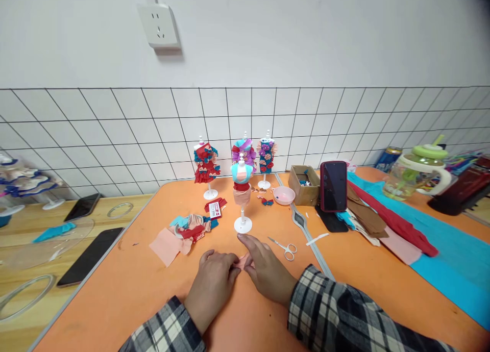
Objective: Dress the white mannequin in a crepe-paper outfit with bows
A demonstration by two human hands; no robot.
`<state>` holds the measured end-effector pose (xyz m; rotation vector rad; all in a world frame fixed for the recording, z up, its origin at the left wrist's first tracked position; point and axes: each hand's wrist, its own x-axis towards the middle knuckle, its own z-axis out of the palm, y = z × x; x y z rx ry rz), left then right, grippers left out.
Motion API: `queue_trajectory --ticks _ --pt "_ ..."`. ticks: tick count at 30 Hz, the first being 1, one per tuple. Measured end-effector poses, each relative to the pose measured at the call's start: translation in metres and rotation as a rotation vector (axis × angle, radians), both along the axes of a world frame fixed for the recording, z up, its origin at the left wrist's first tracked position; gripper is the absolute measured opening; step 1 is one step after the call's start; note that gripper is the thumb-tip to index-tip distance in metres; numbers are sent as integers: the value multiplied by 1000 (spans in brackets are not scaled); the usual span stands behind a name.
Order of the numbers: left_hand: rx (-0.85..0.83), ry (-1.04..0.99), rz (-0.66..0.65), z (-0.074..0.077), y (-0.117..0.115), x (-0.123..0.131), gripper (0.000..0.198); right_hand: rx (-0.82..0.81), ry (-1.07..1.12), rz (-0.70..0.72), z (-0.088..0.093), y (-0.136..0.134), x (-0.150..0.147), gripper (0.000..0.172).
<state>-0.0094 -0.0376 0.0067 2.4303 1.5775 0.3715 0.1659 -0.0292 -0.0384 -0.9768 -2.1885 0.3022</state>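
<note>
Between my two hands is a small piece of pink fabric (242, 261), pinched low over the orange table. My left hand (214, 280) grips its left side with thumb and fingers closed. On its right side, my right hand (266, 270) pinches it with thumb and fingertips, the index finger reaching forward. Just beyond my fingers stands a small white dress form (242, 224) wearing blue, red and pink cloth. Small scissors (287, 250) lie to the right of my right hand. A heap of fabric scraps (193, 229) with a flat pink piece (167, 246) lies to the left.
Three more dressed forms, one red (207, 163), one purple (248, 150), one dark blue (267, 155), stand behind. Rightward are a pink bowl (284, 195), a cardboard box (304, 186), an upright phone (334, 186), fabric strips (406, 219) and a jug (413, 176). A zipper (312, 242) runs along the table.
</note>
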Motion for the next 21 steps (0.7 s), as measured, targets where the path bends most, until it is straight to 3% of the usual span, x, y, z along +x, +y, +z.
queue_trajectory --ticks 6,21 --pt "17 17 -30 -3 1 -1 23 22 -14 18 2 0 -1 81" --pt "87 34 -57 7 -2 1 24 16 -40 31 2 2 -1 90"
